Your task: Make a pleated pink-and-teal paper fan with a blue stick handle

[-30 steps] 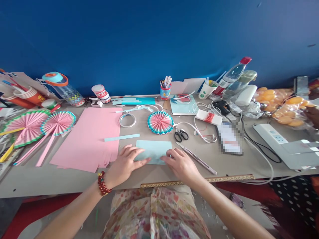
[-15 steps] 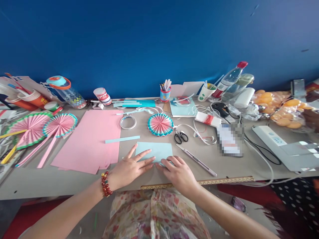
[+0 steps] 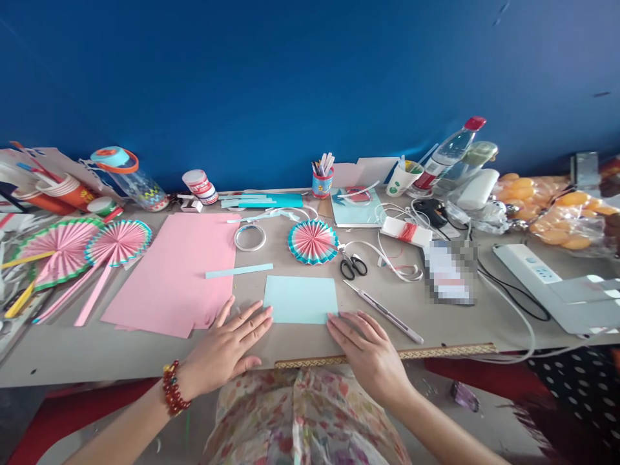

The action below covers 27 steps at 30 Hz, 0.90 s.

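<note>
A light blue sheet of paper (image 3: 300, 299) lies flat on the grey table in front of me. My left hand (image 3: 227, 342) rests at its lower left corner, fingers spread and fingertips at the paper's edge. At the lower right corner is my right hand (image 3: 369, 345), its fingers stretched out flat and touching the edge. Neither hand grips anything. A narrow light blue strip (image 3: 239, 271) lies just behind the sheet, partly over a stack of pink paper (image 3: 169, 278). To the right of the sheet lies a craft knife (image 3: 385, 312).
Behind the sheet are a pleated paper fan (image 3: 312, 242), black-handled scissors (image 3: 353, 265) and a roll of tape (image 3: 250, 237). Finished-looking fans (image 3: 119, 243) lie at left. A patterned strip (image 3: 445, 351) runs along the front edge. A power strip (image 3: 530, 265) sits at right.
Both hands have moved apart, from the middle of the light blue sheet outward to its lower corners. More of the sheet now shows.
</note>
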Each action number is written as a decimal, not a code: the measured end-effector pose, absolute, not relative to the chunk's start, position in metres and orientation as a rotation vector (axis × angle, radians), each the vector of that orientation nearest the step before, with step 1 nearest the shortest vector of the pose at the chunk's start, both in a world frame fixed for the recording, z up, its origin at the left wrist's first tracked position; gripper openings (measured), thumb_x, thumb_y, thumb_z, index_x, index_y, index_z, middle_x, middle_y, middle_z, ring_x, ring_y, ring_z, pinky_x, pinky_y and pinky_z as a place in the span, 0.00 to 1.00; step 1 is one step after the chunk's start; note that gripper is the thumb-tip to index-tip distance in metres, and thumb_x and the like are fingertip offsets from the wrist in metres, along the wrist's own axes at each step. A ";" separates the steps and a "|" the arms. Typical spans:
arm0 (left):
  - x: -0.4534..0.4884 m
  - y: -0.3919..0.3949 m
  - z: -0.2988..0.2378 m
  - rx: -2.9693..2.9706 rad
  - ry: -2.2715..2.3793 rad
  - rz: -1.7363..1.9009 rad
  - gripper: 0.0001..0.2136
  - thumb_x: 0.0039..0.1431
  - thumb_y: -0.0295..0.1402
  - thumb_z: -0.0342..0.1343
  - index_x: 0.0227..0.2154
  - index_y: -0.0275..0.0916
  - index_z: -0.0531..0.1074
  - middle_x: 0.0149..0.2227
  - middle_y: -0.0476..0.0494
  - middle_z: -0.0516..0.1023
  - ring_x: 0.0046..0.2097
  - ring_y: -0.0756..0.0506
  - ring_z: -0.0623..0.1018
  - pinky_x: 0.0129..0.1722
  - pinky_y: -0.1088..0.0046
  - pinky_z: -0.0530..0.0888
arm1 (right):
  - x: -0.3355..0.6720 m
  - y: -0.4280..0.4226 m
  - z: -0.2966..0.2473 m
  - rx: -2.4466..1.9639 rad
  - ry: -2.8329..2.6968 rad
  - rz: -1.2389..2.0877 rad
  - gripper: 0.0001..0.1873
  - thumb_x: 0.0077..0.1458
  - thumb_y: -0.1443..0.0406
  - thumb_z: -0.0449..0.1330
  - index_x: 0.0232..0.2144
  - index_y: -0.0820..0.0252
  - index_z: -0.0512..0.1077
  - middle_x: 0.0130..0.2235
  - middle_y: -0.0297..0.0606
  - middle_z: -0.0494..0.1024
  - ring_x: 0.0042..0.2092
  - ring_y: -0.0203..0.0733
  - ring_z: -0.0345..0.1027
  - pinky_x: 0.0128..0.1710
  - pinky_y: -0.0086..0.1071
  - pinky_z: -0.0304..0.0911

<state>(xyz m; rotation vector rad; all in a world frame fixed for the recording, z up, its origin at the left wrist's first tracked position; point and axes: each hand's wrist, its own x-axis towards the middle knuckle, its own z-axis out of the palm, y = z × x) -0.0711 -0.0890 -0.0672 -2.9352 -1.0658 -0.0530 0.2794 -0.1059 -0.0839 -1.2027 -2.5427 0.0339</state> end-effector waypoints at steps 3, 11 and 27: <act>-0.071 -0.090 -0.069 -2.945 -1.076 -0.075 0.33 0.67 0.52 0.45 0.69 0.42 0.46 0.68 0.43 0.58 0.70 0.41 0.53 0.69 0.51 0.39 | 0.285 -0.114 -0.080 -1.252 -2.547 0.040 0.25 0.64 0.67 0.51 0.63 0.56 0.64 0.61 0.40 0.71 0.61 0.51 0.61 0.63 0.52 0.55; -0.070 -0.095 -0.068 -2.927 -1.111 -0.069 0.34 0.67 0.53 0.43 0.70 0.44 0.45 0.69 0.42 0.57 0.70 0.40 0.54 0.68 0.51 0.47 | 0.302 -0.111 -0.069 -1.380 -2.360 0.098 0.18 0.65 0.62 0.53 0.55 0.54 0.72 0.51 0.42 0.78 0.53 0.49 0.69 0.53 0.44 0.66; -0.006 -0.048 -0.066 -2.889 -1.285 -0.403 0.20 0.69 0.35 0.49 0.62 0.37 0.62 0.63 0.37 0.67 0.62 0.39 0.67 0.61 0.56 0.66 | 0.329 -0.062 -0.073 -1.512 -2.266 0.100 0.12 0.68 0.63 0.48 0.46 0.59 0.70 0.41 0.43 0.78 0.43 0.46 0.72 0.43 0.38 0.67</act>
